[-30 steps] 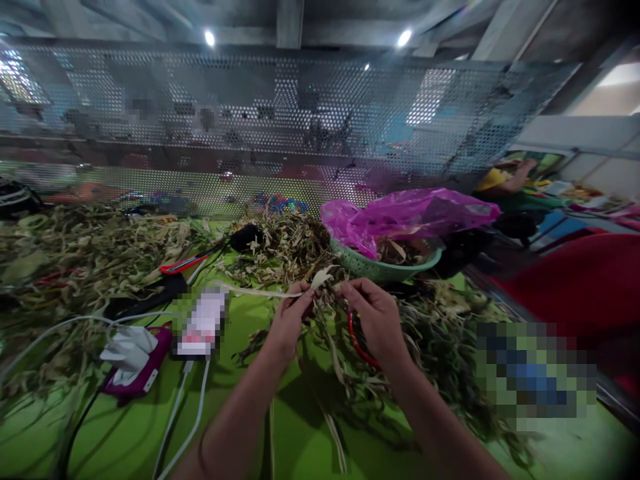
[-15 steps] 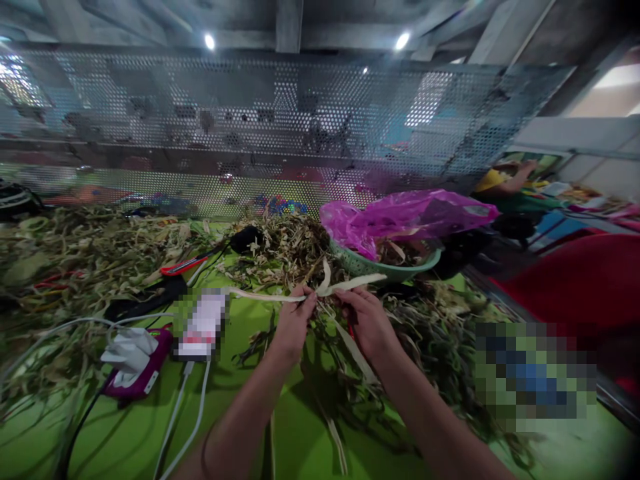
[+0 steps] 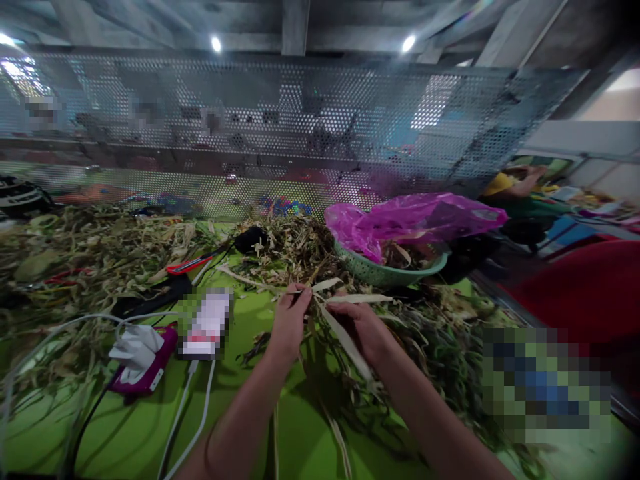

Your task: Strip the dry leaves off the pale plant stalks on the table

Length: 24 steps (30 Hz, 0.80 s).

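Several pale, flat dried plant strips (image 3: 347,338) cross at one point over the green table (image 3: 245,380). My left hand (image 3: 291,313) pinches them at the crossing between thumb and fingers. One long strip trails off to the left of that hand, and others fan out to the right and downward. My right hand (image 3: 361,327) is just right of the crossing, its fingers curled together against the strips. Its palm side is partly hidden, so exactly which strip it grips is hard to see. Two narrow strips hang down between my forearms.
Dried stalks (image 3: 100,247) heap at left. A green basket (image 3: 395,272) with a pink plastic bag (image 3: 420,217) stands behind my hands. On the left are a red cutter (image 3: 187,265), a blurred phone (image 3: 207,323) and a purple power strip (image 3: 150,370) with white cables. A perforated metal screen (image 3: 240,133) rises behind.
The strips to the right have swung lower and spread wider. My right hand has moved slightly down. The left strip's far end has shifted away from the phone, up and back. The camera view has shifted slightly.
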Available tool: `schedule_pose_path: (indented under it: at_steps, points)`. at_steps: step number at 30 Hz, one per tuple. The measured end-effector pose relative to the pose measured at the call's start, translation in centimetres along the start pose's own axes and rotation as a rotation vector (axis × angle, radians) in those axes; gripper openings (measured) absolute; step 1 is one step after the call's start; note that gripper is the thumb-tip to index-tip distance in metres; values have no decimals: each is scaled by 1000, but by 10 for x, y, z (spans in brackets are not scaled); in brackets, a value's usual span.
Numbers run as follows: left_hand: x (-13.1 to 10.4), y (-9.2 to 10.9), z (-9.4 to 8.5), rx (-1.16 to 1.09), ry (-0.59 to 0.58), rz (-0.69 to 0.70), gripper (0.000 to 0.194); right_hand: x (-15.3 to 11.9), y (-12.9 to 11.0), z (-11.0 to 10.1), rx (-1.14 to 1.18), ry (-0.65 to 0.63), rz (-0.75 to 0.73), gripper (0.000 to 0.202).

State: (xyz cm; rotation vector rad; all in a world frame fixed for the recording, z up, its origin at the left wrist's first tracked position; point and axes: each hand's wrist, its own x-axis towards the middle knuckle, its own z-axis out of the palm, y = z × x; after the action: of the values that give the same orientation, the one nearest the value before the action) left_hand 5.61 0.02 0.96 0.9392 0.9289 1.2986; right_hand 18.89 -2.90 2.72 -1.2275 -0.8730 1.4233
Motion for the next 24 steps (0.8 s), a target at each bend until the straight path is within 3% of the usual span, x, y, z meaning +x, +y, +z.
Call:
schedule_pose_path:
  at_steps: [5, 12, 15, 20, 24]
  points:
    - [4, 2, -3, 74, 48, -13, 23, -8, -8, 1, -184, -91, -84, 43]
    - [6, -1, -6, 305, 30, 109, 20, -11, -17, -3, -130, 72, -338, 23]
    - [5, 1, -6, 353, -7, 149, 20, -6, -15, -6, -285, 103, -327, 27]
    - [2, 2, -2, 354, -139, 226, 18, -2, -12, -7, -441, 38, -283, 42]
    - [2, -2, 0, 368, -226, 239, 17, -2, -15, -8, -481, 164, -391, 36]
